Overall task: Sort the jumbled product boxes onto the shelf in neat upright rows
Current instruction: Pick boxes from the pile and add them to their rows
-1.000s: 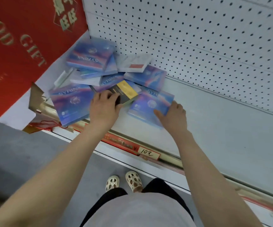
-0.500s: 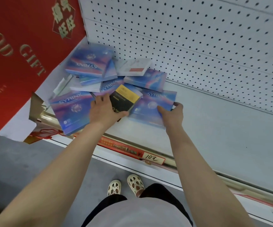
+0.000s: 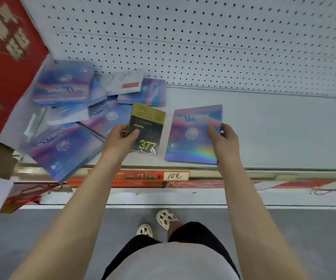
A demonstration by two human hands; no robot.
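two boxes are held up over the grey shelf [image 3: 274, 126] in the head view, one in each hand. the black and yellow box [image 3: 146, 129], marked 377, is pinched at its left edge by the left hand [image 3: 120, 138], with the thumb laid across its front and the other fingers curled behind it. the blue and pink box [image 3: 194, 135] is gripped at its right edge by the right hand [image 3: 222, 138], thumb on the front face and fingers wrapped round the side. both boxes are seen face-on, side by side and just apart, above the front part of the shelf. a jumbled pile of boxes [image 3: 76, 110] is left lying flat and overlapping in the left corner, against the white pegboard [image 3: 203, 41]. one large blue box [image 3: 62, 146] from that pile is seen overhanging the front rail. a handwritten price tag [image 3: 175, 176] is fixed to that rail, below the held boxes.
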